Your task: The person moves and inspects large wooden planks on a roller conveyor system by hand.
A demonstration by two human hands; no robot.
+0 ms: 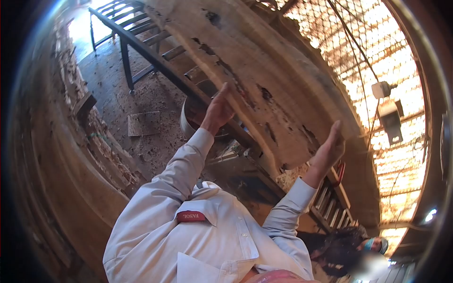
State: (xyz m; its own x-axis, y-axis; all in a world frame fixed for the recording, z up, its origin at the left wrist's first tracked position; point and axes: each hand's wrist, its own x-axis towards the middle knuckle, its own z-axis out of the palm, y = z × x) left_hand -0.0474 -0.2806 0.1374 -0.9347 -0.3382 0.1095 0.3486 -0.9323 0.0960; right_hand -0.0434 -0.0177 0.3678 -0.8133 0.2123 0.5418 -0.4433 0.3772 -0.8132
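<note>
A long, thick wooden slab (283, 89) with dark cracks and holes runs from the top of the view down to the middle. My left hand (220, 111) holds its left edge, beside the roller frame. At the slab's near end, on the right corner, my right hand (329, 150) grips the wood with its fingers pointing up. The undersides of the slab and some fingertips are hidden.
A metal roller frame (163, 66) stands beneath and left of the slab. Rough-edged timber (71, 155) fills the left side. Chips and a flat square piece (144, 123) lie on the floor. Another person (342, 250) is at the lower right.
</note>
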